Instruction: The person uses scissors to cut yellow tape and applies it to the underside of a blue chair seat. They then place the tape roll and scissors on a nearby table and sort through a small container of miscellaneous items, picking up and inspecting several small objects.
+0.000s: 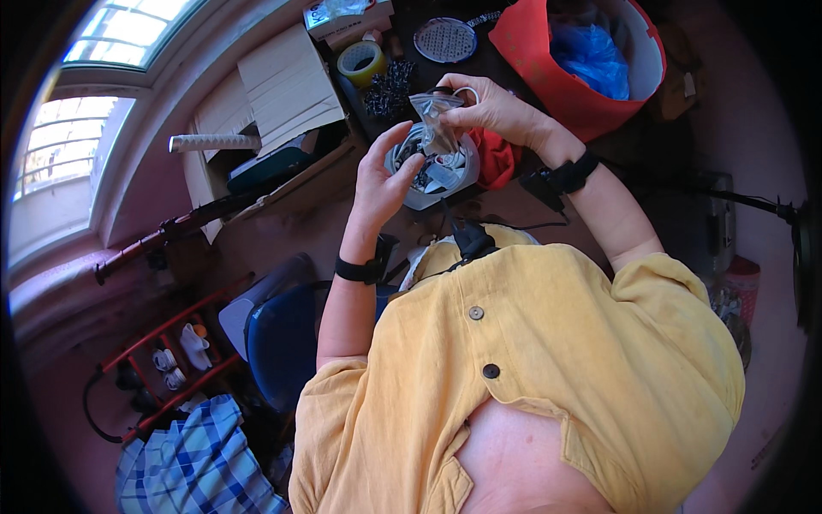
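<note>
My right hand (505,113) pinches a small clear zip bag (435,106) above a translucent plastic tub (470,168). What the bag holds is too small to make out. A loop of white cable (467,91) shows at the fingers of this hand. My left hand (381,178) is open at the tub's left side, thumb and fingers apart, with nothing seen in it. Inside the tub lie cables and small parts, among them a pale, clear-looking piece (443,174). A red cloth (495,158) lies against the tub's right side.
An open cardboard box (291,81) stands to the left. Beyond the tub are a tape roll (361,63), a patterned black bundle (390,92) and a round mesh-faced paddle (445,40). At the far right stands a red bin (535,51) with blue plastic inside. A blue chair (287,343) is beside me.
</note>
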Demonstrator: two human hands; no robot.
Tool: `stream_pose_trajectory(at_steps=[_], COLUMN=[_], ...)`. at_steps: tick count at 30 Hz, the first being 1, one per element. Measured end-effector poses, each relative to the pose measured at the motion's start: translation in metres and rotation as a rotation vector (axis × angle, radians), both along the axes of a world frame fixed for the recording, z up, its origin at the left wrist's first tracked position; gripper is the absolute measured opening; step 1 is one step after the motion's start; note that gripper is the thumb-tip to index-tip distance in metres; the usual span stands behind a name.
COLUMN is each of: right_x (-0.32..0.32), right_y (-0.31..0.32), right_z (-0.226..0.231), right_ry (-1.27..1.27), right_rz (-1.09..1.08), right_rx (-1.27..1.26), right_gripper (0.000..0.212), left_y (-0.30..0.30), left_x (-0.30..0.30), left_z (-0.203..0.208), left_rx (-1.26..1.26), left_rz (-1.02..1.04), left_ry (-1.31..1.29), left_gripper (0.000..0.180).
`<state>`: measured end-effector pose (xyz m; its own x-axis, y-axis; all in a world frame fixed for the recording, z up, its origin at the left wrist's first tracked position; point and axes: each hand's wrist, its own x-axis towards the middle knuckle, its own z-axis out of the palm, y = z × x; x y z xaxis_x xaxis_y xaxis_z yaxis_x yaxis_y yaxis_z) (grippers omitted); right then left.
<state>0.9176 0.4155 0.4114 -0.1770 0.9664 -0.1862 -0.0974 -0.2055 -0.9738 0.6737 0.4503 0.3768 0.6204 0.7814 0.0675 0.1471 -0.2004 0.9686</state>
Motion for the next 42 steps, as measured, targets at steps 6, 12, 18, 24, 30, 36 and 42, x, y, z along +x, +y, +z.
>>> stream_pose_trajectory(at_steps=[6, 12, 18, 24, 30, 36, 42], right_x=[-0.001, 0.007, 0.015, 0.001, 0.001, 0.013, 0.018], right_y=[0.005, 0.014, 0.019, 0.028, 0.050, 0.041, 0.040], right_z=[0.007, 0.019, 0.033, 0.059, 0.092, 0.071, 0.054], right_ry=[0.101, 0.359, 0.280, 0.201, 0.532, -0.139, -0.228], right_rz=[-0.048, -0.028, -0.065, 0.027, 0.104, -0.017, 0.085], right_rx=[0.012, 0.033, 0.126, 0.282, 0.358, 0.403, 0.383], right_gripper=[0.039, 0.040, 0.046, 0.054, 0.047, 0.063, 0.062], left_y=[0.002, 0.005, 0.010, 0.018, 0.033, 0.054, 0.073], left_x=[0.007, 0.014, 0.019, 0.034, 0.050, 0.041, 0.053], left_z=[0.013, 0.012, -0.004, 0.021, 0.052, 0.060, 0.079], left_rx=[-0.039, -0.065, -0.074, -0.192, -0.320, -0.292, 0.143], left_rz=[-0.069, -0.049, -0.011, -0.035, 0.032, 0.112, -0.088], left_ry=[0.015, 0.080, 0.018, -0.065, -0.210, -0.270, -0.220], left_gripper=[0.049, 0.047, 0.051, 0.044, 0.022, 0.015, 0.023])
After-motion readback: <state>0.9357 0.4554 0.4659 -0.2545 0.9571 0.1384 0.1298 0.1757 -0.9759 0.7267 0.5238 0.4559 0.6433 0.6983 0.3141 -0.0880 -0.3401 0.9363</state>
